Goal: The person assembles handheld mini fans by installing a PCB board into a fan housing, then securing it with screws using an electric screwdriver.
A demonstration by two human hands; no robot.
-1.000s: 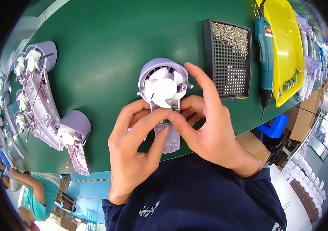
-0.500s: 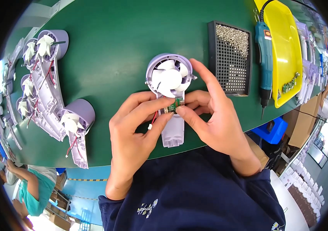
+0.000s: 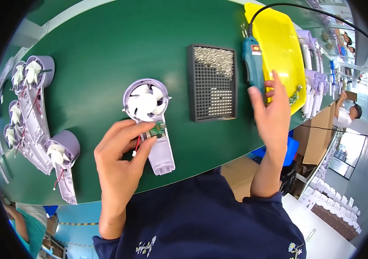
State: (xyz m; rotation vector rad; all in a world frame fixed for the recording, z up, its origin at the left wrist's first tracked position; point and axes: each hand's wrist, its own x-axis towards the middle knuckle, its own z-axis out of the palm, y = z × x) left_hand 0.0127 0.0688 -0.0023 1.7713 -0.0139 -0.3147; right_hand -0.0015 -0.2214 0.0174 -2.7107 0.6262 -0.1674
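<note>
My left hand [image 3: 121, 157] pinches a small green circuit board [image 3: 158, 130] between thumb and fingers, against the handle of a pale lilac handheld fan housing [image 3: 162, 159]. White fan blades [image 3: 142, 103] sit in its round head, and a red wire with a white plug hangs beside the handle. My right hand [image 3: 272, 114] is at the lower part of a teal electric screwdriver [image 3: 253, 60], thumb and fingers apart on either side of it. The hand hides the screwdriver's tip, and I cannot tell whether the fingers touch it.
A black screw tray [image 3: 212, 82] with loose and upright silver screws lies left of the screwdriver. Beyond it a yellow bin [image 3: 281, 47] holds several circuit boards [image 3: 295, 96]. More fan housings [image 3: 65, 144] stand at left. A black cable [image 3: 309, 9] arcs over the bin.
My right hand has left the circuit board and moved right to the screwdriver. My left hand stays on the board. The view has swung right, so the table things sit further left.
</note>
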